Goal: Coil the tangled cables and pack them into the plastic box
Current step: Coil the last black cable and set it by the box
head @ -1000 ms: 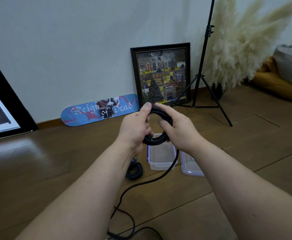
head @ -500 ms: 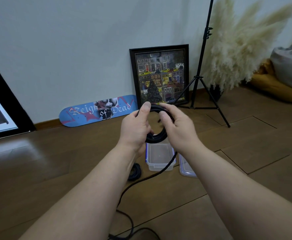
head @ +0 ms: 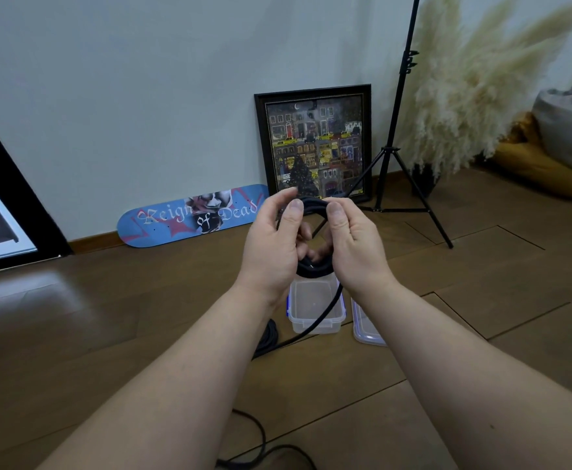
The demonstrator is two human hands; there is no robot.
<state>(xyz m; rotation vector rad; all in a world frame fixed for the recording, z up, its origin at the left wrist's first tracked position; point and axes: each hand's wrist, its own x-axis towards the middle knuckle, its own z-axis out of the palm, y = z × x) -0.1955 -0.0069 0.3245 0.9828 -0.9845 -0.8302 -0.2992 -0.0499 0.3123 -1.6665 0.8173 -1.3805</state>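
A black cable coil (head: 313, 270) is held up in front of me by both hands. My left hand (head: 271, 245) grips its left side, thumb up on the top strands. My right hand (head: 354, 245) grips its right side, thumb pressed on the top. A loose length of the same cable (head: 325, 308) hangs from the coil and trails over the floor to the bottom edge. Below the hands stands a clear plastic box (head: 315, 308) with blue clips, open. Its lid (head: 366, 329) lies on the floor right of it. Another coiled black cable (head: 269, 335) lies left of the box.
A blue skateboard deck (head: 183, 220) and a framed picture (head: 315, 144) lean on the wall. A black tripod stand (head: 400, 154) and pampas grass (head: 474, 96) stand at the right, cushions (head: 549, 157) beyond. A dark framed panel (head: 3, 205) leans at the left.
Both hands have shifted around the coil: the thumbs now sit side by side on its top. The view has drifted slightly, so the box appears a little lower left.
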